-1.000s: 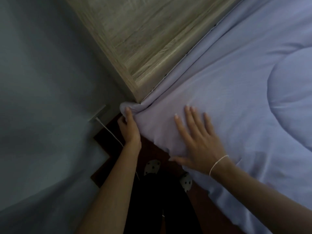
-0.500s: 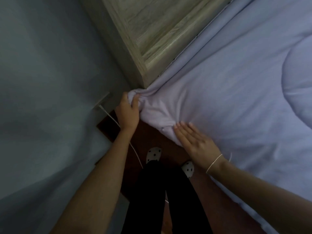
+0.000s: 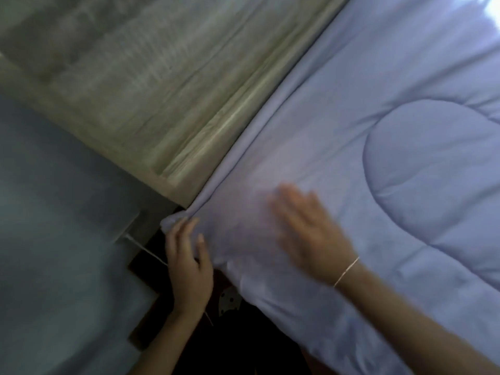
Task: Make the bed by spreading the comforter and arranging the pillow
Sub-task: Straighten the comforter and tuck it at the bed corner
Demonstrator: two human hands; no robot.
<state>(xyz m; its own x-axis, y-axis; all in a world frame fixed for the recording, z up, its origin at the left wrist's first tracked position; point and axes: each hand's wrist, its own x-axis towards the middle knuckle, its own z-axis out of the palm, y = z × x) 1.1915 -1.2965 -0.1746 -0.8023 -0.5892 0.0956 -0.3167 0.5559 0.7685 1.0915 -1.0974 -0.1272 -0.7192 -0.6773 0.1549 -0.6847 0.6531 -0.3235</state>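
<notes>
Head view: my left hand point(image 3: 186, 263) let go of comforter point(image 3: 338, 136) corner, fingers loose; right hand point(image 3: 308, 234) back flat, smoothing. Corner approx. set.

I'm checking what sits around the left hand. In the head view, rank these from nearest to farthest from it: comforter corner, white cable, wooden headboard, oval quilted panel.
1. comforter corner, at the left hand's fingertips
2. white cable, just left
3. wooden headboard, above
4. oval quilted panel, far right
</notes>
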